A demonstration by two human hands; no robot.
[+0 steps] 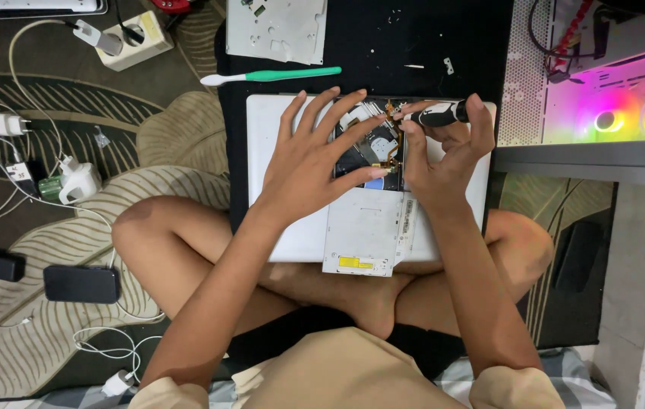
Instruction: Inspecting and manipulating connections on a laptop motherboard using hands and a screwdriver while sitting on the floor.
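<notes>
A white laptop point(269, 151) lies open-bottomed across my crossed legs, its dark inner parts point(368, 148) and an orange flex cable point(393, 155) exposed. A silver optical drive point(364, 235) rests on it, sticking out toward me. My left hand point(311, 155) lies spread on the laptop, fingertips at the exposed parts. My right hand point(443, 151) grips a black-handled screwdriver point(440, 115), its tip pointing left into the open area.
A toothbrush with a green handle point(277, 76) and a metal cover plate point(277, 29) lie on the black mat beyond the laptop. To the left are a power strip point(137, 38), chargers, cables and a black phone point(81, 284). A lit computer case point(602, 76) stands at right.
</notes>
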